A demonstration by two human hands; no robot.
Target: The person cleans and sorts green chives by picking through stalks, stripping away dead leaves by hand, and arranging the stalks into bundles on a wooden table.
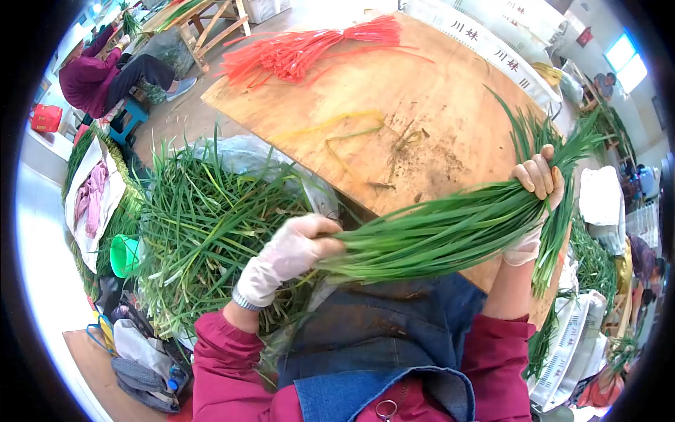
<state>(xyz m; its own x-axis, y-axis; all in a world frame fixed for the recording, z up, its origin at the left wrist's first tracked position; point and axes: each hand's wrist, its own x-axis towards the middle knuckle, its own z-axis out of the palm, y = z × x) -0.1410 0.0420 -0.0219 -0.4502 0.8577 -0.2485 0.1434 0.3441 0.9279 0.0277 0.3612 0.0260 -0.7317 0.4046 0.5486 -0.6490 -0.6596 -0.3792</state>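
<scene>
A long bundle of green leafy stalks (pixel 436 232) stretches between my two hands, over my lap and the near edge of the wooden table (pixel 457 91). My right hand (pixel 540 179), in a thin pale glove, is wrapped round the bundle near its right end. At the left end, my left hand (pixel 299 246), gloved too, has its fingers closed on the leaf tips, which are slightly blurred. More green stalks (pixel 527 137) lie on the table behind and below my right hand. To the left of my left hand is a big heap of loose leaves (pixel 204 225) on clear plastic.
Red plastic ties (pixel 302 56) lie at the table's far edge; a yellow strip (pixel 337 133) and dirt are nearer. White crates (pixel 478 46) stand behind. A person (pixel 91 81) sits at far left by a blue stool (pixel 130 119). A green bucket (pixel 124 256) stands left.
</scene>
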